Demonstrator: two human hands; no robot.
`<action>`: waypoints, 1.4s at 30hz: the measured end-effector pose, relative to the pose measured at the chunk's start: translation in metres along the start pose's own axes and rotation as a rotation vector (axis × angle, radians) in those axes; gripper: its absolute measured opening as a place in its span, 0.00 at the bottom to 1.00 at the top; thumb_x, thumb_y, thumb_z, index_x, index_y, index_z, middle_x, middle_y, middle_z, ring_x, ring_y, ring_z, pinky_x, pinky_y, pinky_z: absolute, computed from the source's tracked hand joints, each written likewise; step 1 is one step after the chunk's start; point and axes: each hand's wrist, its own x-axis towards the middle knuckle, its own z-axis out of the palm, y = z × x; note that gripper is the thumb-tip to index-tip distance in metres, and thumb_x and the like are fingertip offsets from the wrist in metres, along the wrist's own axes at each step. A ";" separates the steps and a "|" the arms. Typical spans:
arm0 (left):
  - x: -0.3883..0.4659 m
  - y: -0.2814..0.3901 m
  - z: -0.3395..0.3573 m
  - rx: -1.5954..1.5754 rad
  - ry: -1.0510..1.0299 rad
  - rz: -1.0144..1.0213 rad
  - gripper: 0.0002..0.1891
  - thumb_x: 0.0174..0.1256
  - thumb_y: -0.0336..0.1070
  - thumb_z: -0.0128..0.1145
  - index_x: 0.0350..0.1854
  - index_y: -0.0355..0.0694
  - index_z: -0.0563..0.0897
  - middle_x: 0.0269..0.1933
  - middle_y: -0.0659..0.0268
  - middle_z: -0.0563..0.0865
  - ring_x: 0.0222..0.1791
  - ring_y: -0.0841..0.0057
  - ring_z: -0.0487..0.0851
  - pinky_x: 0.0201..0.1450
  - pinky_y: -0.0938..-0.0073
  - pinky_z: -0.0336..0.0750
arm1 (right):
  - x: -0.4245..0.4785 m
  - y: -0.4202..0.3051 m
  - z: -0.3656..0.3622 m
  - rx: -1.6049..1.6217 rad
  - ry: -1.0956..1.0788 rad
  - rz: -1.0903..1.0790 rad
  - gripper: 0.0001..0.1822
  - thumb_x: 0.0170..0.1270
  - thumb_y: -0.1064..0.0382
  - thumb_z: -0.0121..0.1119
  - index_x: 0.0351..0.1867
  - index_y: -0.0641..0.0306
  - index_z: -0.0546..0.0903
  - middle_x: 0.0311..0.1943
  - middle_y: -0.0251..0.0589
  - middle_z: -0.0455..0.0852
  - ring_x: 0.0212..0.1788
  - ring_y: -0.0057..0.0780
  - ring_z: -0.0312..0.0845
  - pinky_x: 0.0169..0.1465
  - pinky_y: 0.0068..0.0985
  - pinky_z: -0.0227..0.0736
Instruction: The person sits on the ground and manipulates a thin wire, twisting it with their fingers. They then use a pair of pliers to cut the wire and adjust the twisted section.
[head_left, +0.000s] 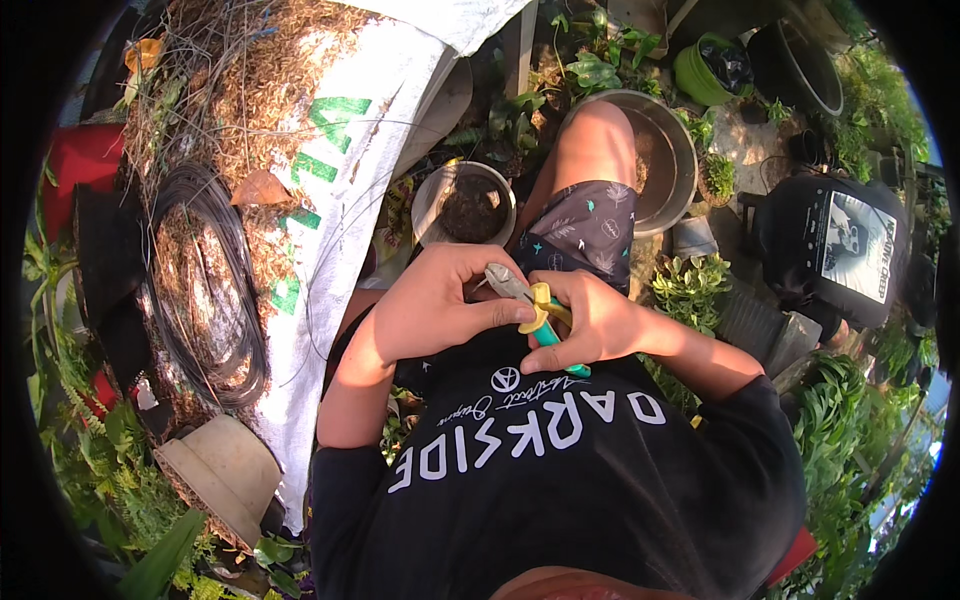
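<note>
A pair of diagonal cutting pliers (512, 285) with yellow and green handles is held in front of my chest. My right hand (598, 315) is wrapped around the handles, which are slightly apart. My left hand (442, 300) has its thumb against the yellow collar below the metal head, its fingers curled behind the jaws. A short thin strand (478, 285) shows between the left fingers and the jaws; what else that hand encloses is hidden. To the left, a coil of dark thin wire (161, 300) lies on a white woven sack (360, 202).
Dry husks (300, 45) and twigs cover part of the sack. A soil-filled pot (502, 187) stands beyond my hands, with a wide basin (682, 176) beside my knee. A beige pot (225, 469) lies tipped at lower left. At right, a person in a black shirt (787, 232) is near potted plants.
</note>
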 end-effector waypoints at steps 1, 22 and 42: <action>0.000 -0.001 -0.001 0.035 -0.020 0.019 0.10 0.66 0.31 0.73 0.43 0.33 0.87 0.38 0.67 0.90 0.37 0.89 0.84 0.40 0.82 0.78 | -0.001 0.001 -0.001 -0.007 -0.019 -0.004 0.21 0.58 0.60 0.80 0.41 0.68 0.79 0.30 0.31 0.83 0.32 0.14 0.78 0.36 0.21 0.75; -0.002 -0.012 -0.018 -0.024 -0.007 0.077 0.11 0.71 0.31 0.69 0.51 0.34 0.85 0.37 0.71 0.86 0.38 0.87 0.82 0.44 0.82 0.76 | 0.027 0.070 0.008 1.183 -0.820 -0.278 0.36 0.65 0.29 0.65 0.49 0.63 0.74 0.31 0.35 0.76 0.32 0.24 0.66 0.38 0.23 0.58; -0.004 -0.012 -0.002 0.437 0.290 0.419 0.08 0.76 0.31 0.59 0.45 0.31 0.86 0.39 0.54 0.91 0.39 0.62 0.91 0.44 0.69 0.81 | 0.011 0.061 -0.013 1.273 -0.885 -0.210 0.37 0.61 0.30 0.71 0.44 0.65 0.76 0.29 0.37 0.78 0.28 0.27 0.74 0.30 0.22 0.69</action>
